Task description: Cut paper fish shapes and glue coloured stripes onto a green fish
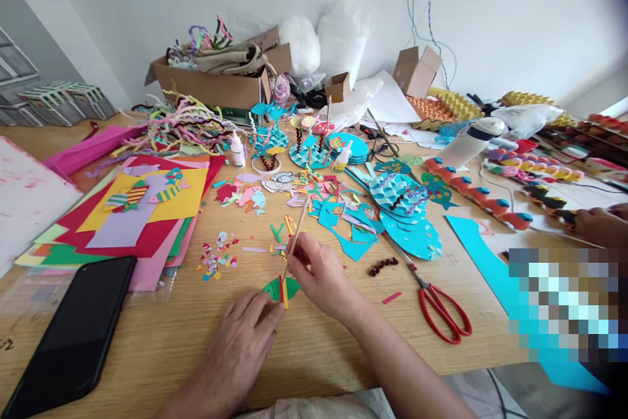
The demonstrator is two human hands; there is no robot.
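A small green paper shape with a red strip and a yellow strip across it lies on the wooden table near its front edge. My left hand rests on the table, its fingertips pressing the left side of the green shape. Just right of the shape, my right hand pinches a thin wooden stick, whose lower end touches the strips. Small paper bits are scattered to the left. Further back lie blue paper scraps.
Red-handled scissors lie to the right, a black phone at the front left beside stacked coloured paper. Glue bottles stand behind. Another person's hand is at the far right.
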